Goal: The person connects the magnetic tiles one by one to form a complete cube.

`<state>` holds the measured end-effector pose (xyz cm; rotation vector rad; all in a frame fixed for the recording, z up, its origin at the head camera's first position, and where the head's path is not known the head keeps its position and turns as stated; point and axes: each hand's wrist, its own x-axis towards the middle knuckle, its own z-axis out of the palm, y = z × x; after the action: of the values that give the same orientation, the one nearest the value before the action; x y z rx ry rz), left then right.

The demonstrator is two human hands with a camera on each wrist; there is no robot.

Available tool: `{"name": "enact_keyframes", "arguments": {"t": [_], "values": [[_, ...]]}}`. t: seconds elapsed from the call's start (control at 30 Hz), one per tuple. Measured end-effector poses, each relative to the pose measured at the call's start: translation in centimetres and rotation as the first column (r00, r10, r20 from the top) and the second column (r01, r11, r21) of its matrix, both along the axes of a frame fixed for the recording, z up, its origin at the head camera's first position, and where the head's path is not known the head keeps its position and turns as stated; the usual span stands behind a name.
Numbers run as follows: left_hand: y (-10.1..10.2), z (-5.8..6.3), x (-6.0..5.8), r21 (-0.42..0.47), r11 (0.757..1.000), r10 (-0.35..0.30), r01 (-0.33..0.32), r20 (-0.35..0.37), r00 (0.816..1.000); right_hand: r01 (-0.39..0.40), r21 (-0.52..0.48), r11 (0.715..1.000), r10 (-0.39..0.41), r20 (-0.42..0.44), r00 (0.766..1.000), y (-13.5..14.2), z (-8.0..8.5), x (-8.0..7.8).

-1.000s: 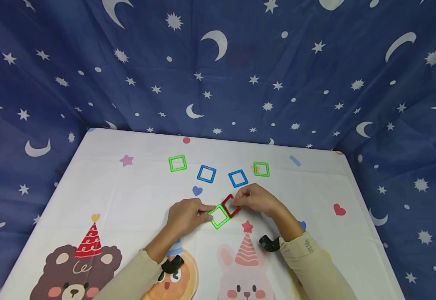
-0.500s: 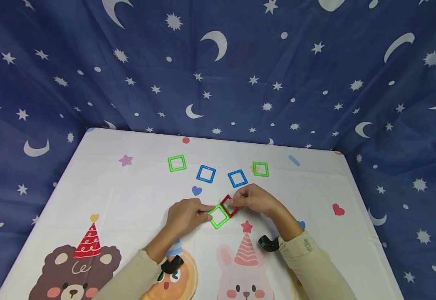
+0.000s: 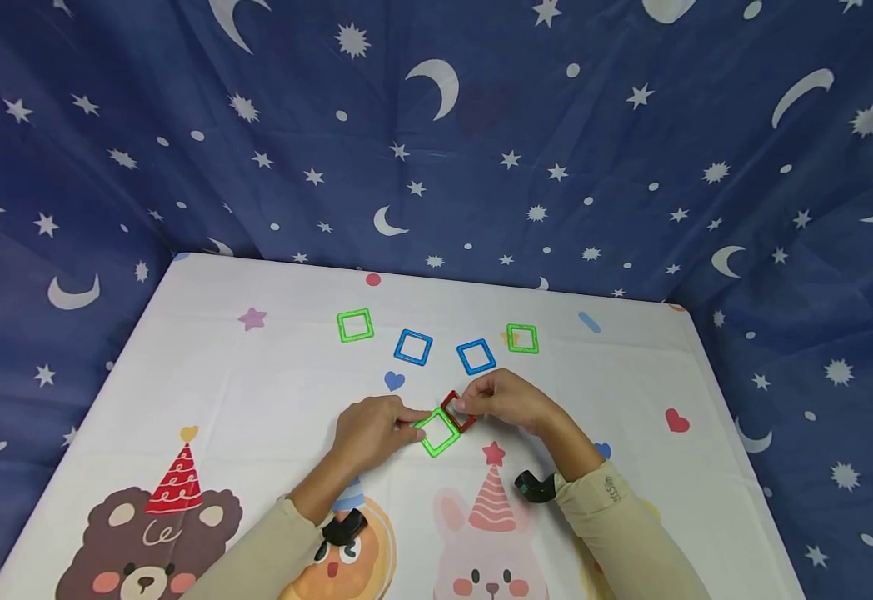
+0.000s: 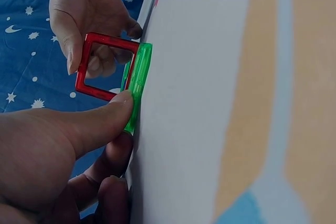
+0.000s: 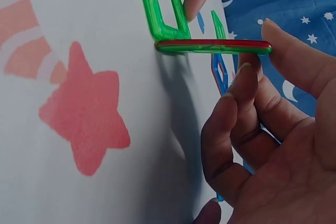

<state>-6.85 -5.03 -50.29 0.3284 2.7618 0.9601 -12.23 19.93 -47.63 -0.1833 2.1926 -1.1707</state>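
One red square frame (image 4: 112, 41) stands against a green square frame (image 4: 139, 72)

Head view: the left hand (image 3: 372, 433) pinches the green square frame by its left corner, thumb and forefinger close together on it. It lies on a white printed tablecloth (image 3: 271, 400), near the middle. The right hand (image 3: 510, 397) grips the red square frame, which touches the green one along its upper right side. Beyond the hands, spaced apart, lie a left green frame (image 3: 357, 338), a left blue frame (image 3: 401, 343), a right blue frame (image 3: 471, 343) and a right green frame (image 3: 523, 351). A dark blue curtain (image 3: 481, 125) with moons and stars rises behind.

Left wrist view: the red square frame sticks out from the cloth, one side resting along the green square frame. The left thumb presses on the green frame near their meeting place, and the right hand's fingers reach around the red one's far side.

Right wrist view: the red square frame appears edge-on, with green showing along its underside. The right thumb and fingertips pinch its outer end. A pink printed star (image 5: 86, 111) shows on the cloth nearby.
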Motion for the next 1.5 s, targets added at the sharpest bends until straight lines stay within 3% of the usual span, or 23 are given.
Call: {"name": "enact_keyframes", "arguments": {"t": [0.37,0.77,1.13,1.5], "values": [[0.1,0.1,0.0,-0.004,1.0,-0.001,0.001,-0.007,1.0,-0.02,-0.014,1.0,0.021,0.024,1.0,0.0,0.2,0.3],[0.1,-0.1,0.2,-0.003,1.0,0.01,-0.01,0.004,1.0,-0.065,-0.147,0.987,0.075,0.062,0.995,1.4,-0.5,0.5],[-0.5,-0.2,-0.1,0.06,0.998,0.019,-0.02,0.022,1.0,-0.067,-0.103,0.992,0.065,-0.017,0.998,1.1,-0.4,0.8],[-0.5,-0.2,-0.3,0.081,0.996,0.028,-0.03,0.026,0.999,0.015,-0.055,0.998,-0.016,-0.024,1.0,0.4,-0.6,0.7]]}}
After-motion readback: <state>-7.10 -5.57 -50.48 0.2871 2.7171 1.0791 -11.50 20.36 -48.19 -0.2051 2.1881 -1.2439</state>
